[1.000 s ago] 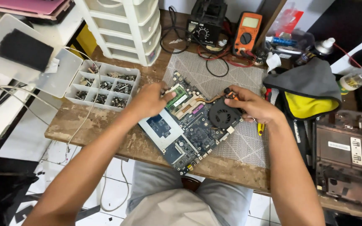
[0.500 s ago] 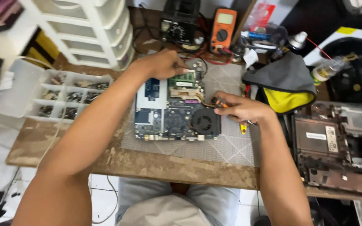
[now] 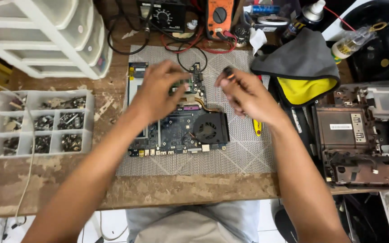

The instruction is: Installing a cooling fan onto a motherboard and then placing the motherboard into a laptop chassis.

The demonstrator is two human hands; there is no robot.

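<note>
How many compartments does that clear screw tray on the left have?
8 show, in two rows of four, on the parts tray left of the circuit board under the left hand. Its left edge is partly cut off, so more may be hidden.

At nine o'clock on the worktop [image 3: 46, 184] sits a clear parts tray [image 3: 37, 123] of screws. White drawers [image 3: 46, 36] stand at eleven, an orange meter [image 3: 219, 18] at twelve, a grey-yellow cloth [image 3: 302, 67] at one, a stripped laptop base [image 3: 365, 135] at three.
</note>
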